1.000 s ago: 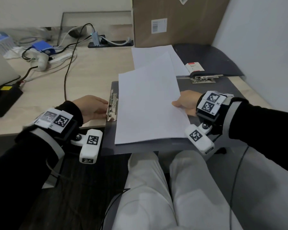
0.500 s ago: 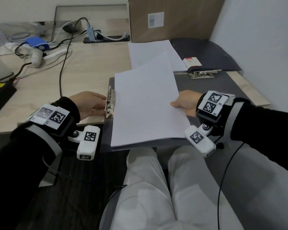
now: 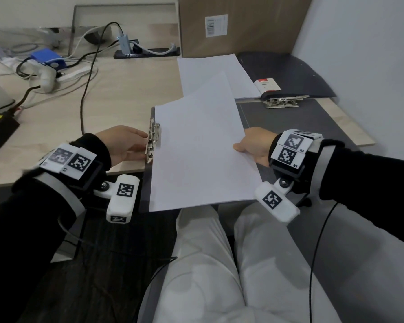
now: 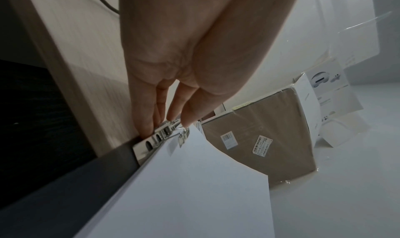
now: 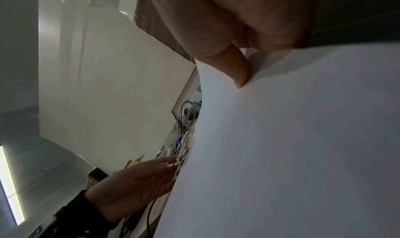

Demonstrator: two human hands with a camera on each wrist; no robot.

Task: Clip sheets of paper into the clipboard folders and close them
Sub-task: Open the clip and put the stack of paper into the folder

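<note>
A dark grey clipboard folder (image 3: 145,197) lies at the table's near edge, its metal clip (image 3: 153,141) at the left end. My left hand (image 3: 126,145) reaches to this clip. Its straight fingertips (image 4: 171,117) and thumb press on the clip (image 4: 164,132). A white sheet of paper (image 3: 196,148) lies over the folder, its left edge at the clip. My right hand (image 3: 254,145) pinches the sheet's right edge, thumb (image 5: 238,70) on top and fingers hidden beneath. A second folder (image 3: 289,73) lies open at the back right with its own clip (image 3: 282,102).
A stack of white paper (image 3: 210,71) lies beside the second folder, with a small red and white card (image 3: 266,85) on it. A cardboard box (image 3: 238,24) stands behind. Cables (image 3: 86,73) and chargers cover the table's left; a white wall is on the right.
The sheet has slid a little left, so its left edge now reaches the clip. My left hand has stayed at the clip and my right hand has kept its hold.
</note>
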